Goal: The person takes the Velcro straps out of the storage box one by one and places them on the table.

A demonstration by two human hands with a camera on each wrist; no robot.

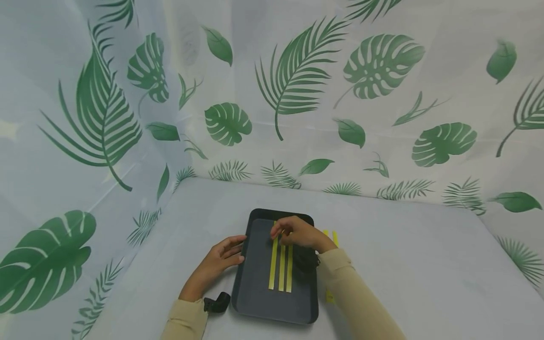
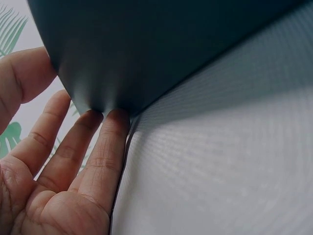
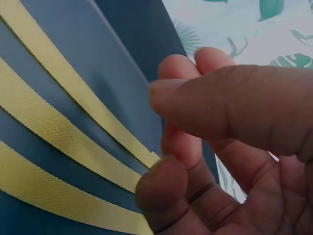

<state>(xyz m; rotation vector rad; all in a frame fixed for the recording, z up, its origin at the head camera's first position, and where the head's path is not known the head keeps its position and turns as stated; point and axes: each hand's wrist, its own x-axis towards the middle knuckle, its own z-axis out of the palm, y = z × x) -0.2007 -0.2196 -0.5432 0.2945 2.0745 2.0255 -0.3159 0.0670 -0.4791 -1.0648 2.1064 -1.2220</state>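
Note:
Three yellow ribbon strips point(image 1: 282, 274) lie side by side, lengthwise, in a dark grey tray point(image 1: 255, 297). My right hand point(image 1: 297, 232) hovers over their far ends, partly hiding them. In the right wrist view its thumb point(image 3: 230, 105) and fingers are loosely bent, with nothing seen between them, close beside the strip ends point(image 3: 132, 147). At the tray's left side is my left hand point(image 1: 223, 255), its fingers spread. The left wrist view shows these fingertips point(image 2: 116, 122) touching the tray's outer wall point(image 2: 146, 49).
More yellow strips point(image 1: 335, 238) lie on the white table point(image 1: 408, 264) to the right of the tray, partly under my right forearm. Black wrist cameras point(image 1: 217, 303) sit on both wrists. Leaf-printed white sheets point(image 1: 297, 141) stand behind and at the left.

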